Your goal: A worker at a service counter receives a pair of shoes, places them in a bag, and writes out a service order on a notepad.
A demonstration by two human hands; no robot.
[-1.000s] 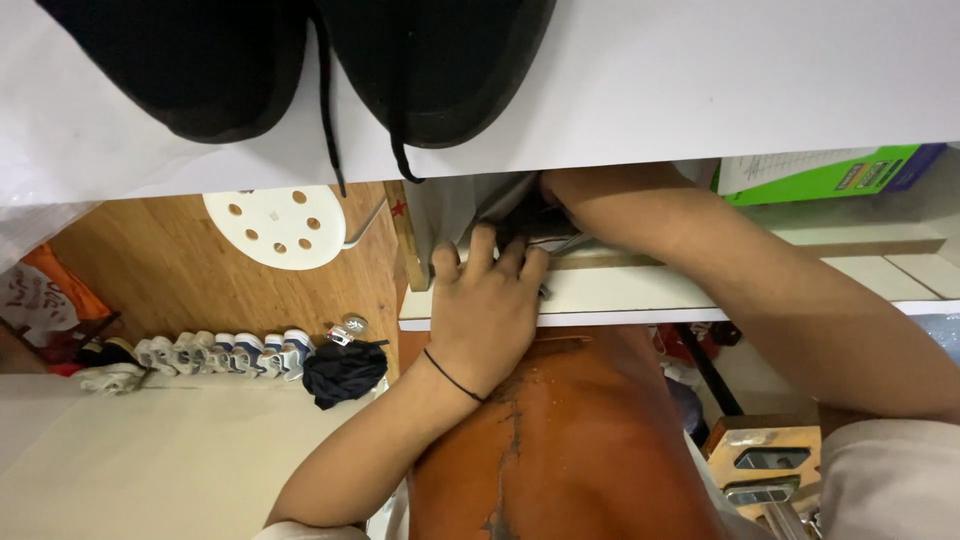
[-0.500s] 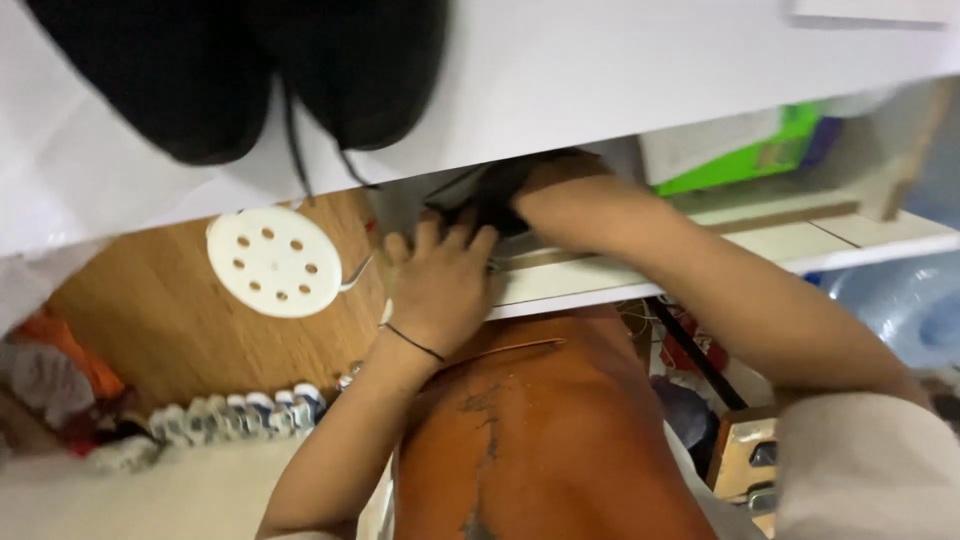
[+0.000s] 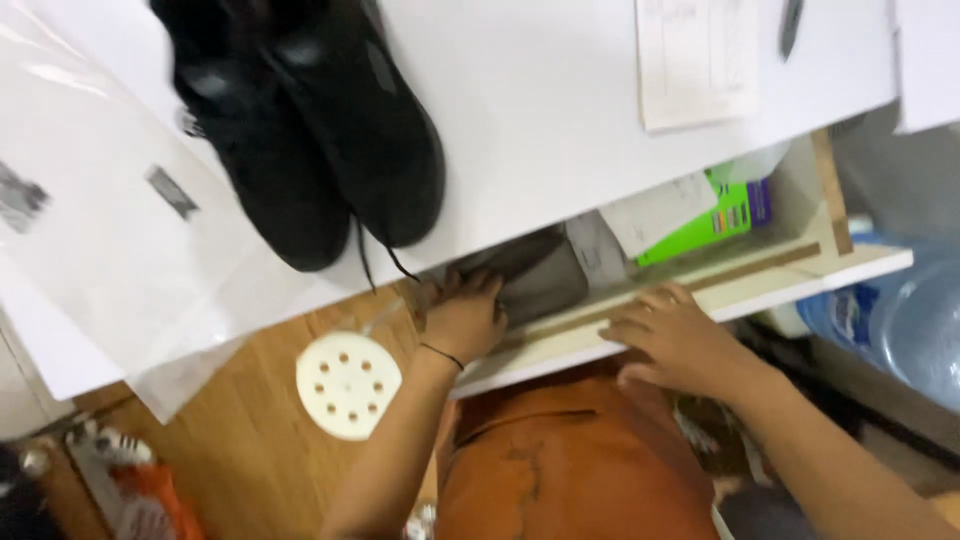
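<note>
Two hands work at an open drawer under a white worktop. The left hand lies with fingers spread on a dark grey pouch-like item at the drawer's left end, touching it but not closed around it. The right hand rests open on the drawer's front edge, grasping nothing. The grey item looks soft, pliable and light; it would likely sag, so take hold along its near edge with a full pinch. A pair of black shoes stands on the worktop; a green box lies in the drawer.
</note>
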